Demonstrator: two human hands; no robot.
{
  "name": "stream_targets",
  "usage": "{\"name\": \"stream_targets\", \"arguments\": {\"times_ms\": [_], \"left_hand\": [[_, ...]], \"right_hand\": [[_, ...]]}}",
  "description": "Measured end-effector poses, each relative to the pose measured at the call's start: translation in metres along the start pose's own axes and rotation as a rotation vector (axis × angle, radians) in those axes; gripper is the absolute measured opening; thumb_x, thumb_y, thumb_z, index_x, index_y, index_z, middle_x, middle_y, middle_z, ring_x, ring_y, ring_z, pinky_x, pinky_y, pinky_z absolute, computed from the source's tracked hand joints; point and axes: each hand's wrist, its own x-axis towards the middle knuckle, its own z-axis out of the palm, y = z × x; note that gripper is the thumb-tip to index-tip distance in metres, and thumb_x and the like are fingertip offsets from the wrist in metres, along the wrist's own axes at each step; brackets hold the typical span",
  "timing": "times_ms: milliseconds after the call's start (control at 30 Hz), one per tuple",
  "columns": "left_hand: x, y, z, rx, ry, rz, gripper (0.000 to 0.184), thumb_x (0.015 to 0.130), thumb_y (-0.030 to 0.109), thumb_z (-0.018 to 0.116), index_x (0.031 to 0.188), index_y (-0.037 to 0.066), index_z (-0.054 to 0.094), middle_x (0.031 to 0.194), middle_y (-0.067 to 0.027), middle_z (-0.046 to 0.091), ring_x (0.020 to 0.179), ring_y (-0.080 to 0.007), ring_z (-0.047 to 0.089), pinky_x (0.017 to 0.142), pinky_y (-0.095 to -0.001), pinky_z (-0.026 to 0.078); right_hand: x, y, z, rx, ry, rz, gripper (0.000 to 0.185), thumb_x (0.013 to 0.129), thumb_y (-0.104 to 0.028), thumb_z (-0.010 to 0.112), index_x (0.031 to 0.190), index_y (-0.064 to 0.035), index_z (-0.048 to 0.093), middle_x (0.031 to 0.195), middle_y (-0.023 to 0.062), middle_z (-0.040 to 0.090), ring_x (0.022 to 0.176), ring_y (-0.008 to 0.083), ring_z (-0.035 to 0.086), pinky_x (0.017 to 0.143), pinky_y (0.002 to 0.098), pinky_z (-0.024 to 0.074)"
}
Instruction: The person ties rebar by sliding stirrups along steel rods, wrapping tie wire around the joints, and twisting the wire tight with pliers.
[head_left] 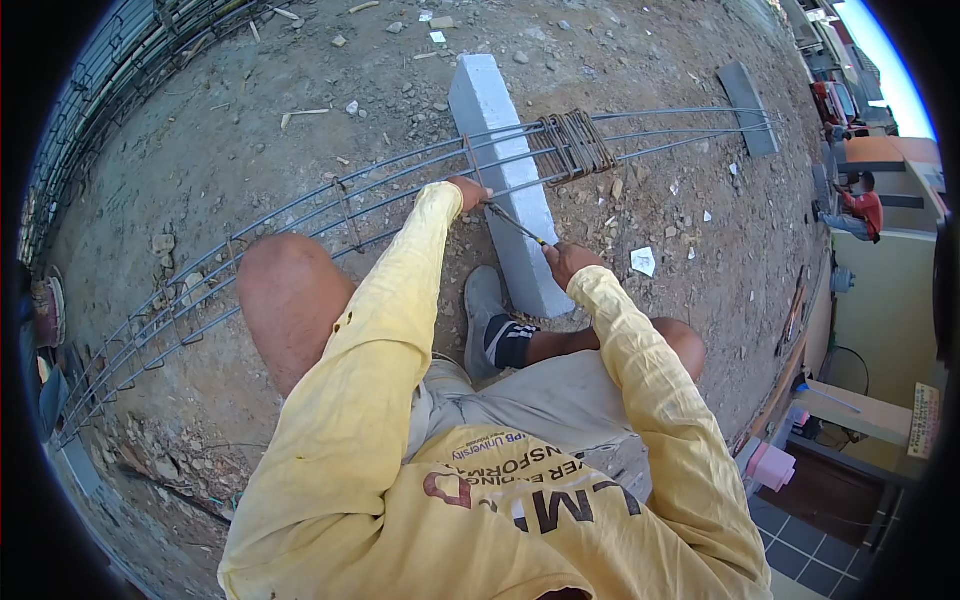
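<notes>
My left hand (468,193) is closed at the lower corner of a thin steel stirrup (471,155), against the long rebar cage; its fingertips are partly hidden. In my right hand (573,262) are slim, long-handled pincers (518,223), their jaws at the lower bar right beside my left fingers. The rebar cage (395,180) runs from lower left to upper right, with several stirrups spaced along it. A bundle of rusty stirrups (575,147) is gathered on the bars right of my hands. Under the cage lies a pale concrete-like block (488,90).
A second grey block (748,105) supports the cage's far right end. Stones and white tile shards (643,262) litter the dirt ground. More rebar cages (120,70) are stacked at upper left. A person in a red shirt (862,207) sits by the building at right.
</notes>
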Motion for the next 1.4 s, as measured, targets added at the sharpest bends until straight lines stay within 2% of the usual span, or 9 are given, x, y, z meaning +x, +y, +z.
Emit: {"name": "stream_targets", "arguments": {"times_ms": [333,633,733,833,867,967,1300,1333,1400], "left_hand": [[0.002,0.004,-0.003,-0.064,-0.045,-0.134,0.051,0.088,0.054,0.055,0.115,0.012,0.067,0.120,-0.0164,0.063,0.110,-0.0330,0.058,0.096,-0.0447,0.043],[-0.023,0.017,-0.012,-0.425,-0.046,-0.222,0.042,0.082,0.044,0.069,0.100,0.006,0.071,0.083,-0.0083,0.069,0.069,-0.0198,0.059,0.072,-0.0401,0.047],[-0.020,0.016,-0.013,-0.350,-0.032,-0.242,0.045,0.081,0.045,0.070,0.100,0.004,0.070,0.085,-0.0095,0.069,0.073,-0.0227,0.061,0.074,-0.0413,0.047],[-0.004,0.005,-0.006,-0.337,-0.019,-0.234,0.047,0.080,0.046,0.069,0.102,0.005,0.070,0.087,-0.0103,0.069,0.077,-0.0247,0.062,0.076,-0.0420,0.047],[0.004,-0.002,-0.001,-0.344,-0.014,-0.227,0.047,0.080,0.046,0.069,0.102,0.005,0.070,0.087,-0.0106,0.069,0.079,-0.0253,0.063,0.078,-0.0422,0.047],[-0.017,0.013,-0.013,-0.295,-0.051,-0.232,0.050,0.080,0.049,0.068,0.106,0.006,0.070,0.088,-0.0111,0.068,0.081,-0.0245,0.063,0.080,-0.0417,0.047],[-0.002,0.004,-0.004,-0.173,-0.011,-0.199,0.060,0.083,0.054,0.062,0.121,0.008,0.064,0.125,-0.0187,0.060,0.116,-0.0338,0.057,0.098,-0.0445,0.043],[-0.003,0.005,-0.004,-0.183,-0.022,-0.205,0.060,0.083,0.054,0.062,0.121,0.008,0.063,0.126,-0.0187,0.059,0.117,-0.0337,0.057,0.099,-0.0445,0.042],[-0.004,0.005,-0.004,-0.181,-0.029,-0.203,0.059,0.083,0.054,0.061,0.121,0.008,0.064,0.126,-0.0188,0.059,0.117,-0.0337,0.056,0.099,-0.0444,0.042]], "right_hand": [[-0.023,-0.052,-0.046,-0.108,-0.106,0.145,0.055,0.087,-0.053,0.055,0.105,-0.0011,0.057,0.087,0.0198,0.070,0.085,0.0383,0.068,0.081,0.0511,0.0513],[0.005,-0.021,-0.023,0.692,-0.560,0.346,0.046,0.070,-0.025,0.081,0.097,0.0035,0.059,0.061,0.0093,0.059,0.044,0.0152,0.058,0.040,0.0284,0.0462],[0.002,-0.020,-0.024,0.843,-0.607,0.316,0.051,0.071,-0.029,0.079,0.103,0.0048,0.057,0.059,0.0075,0.057,0.040,0.0160,0.056,0.038,0.0289,0.0452],[-0.023,-0.044,-0.048,0.510,-0.294,0.228,0.061,0.073,-0.035,0.075,0.112,0.0063,0.053,0.069,0.0133,0.062,0.053,0.0227,0.064,0.050,0.0343,0.0521],[-0.015,-0.016,-0.002,0.147,0.050,-0.009,0.066,0.079,-0.042,0.067,0.123,0.0023,0.048,0.094,0.0198,0.064,0.082,0.0324,0.068,0.073,0.0429,0.0540],[-0.037,-0.047,-0.030,-0.004,0.123,0.090,0.060,0.082,-0.046,0.063,0.121,-0.0026,0.050,0.112,0.0213,0.059,0.106,0.0364,0.060,0.091,0.0477,0.0470],[-0.018,-0.020,-0.031,0.193,-0.153,-0.016,0.062,0.092,-0.058,0.044,0.114,-0.0013,0.059,0.104,0.0248,0.064,0.104,0.0449,0.059,0.087,0.0521,0.0463],[-0.014,-0.015,-0.021,0.230,-0.013,-0.117,0.064,0.092,-0.060,0.044,0.113,-0.0016,0.062,0.091,0.0209,0.067,0.085,0.0382,0.067,0.072,0.0477,0.0513],[-0.008,-0.009,-0.025,0.593,-0.336,0.136,0.064,0.094,-0.059,0.041,0.117,-0.0032,0.061,0.089,0.0166,0.067,0.071,0.0285,0.066,0.059,0.0406,0.0501]]}}
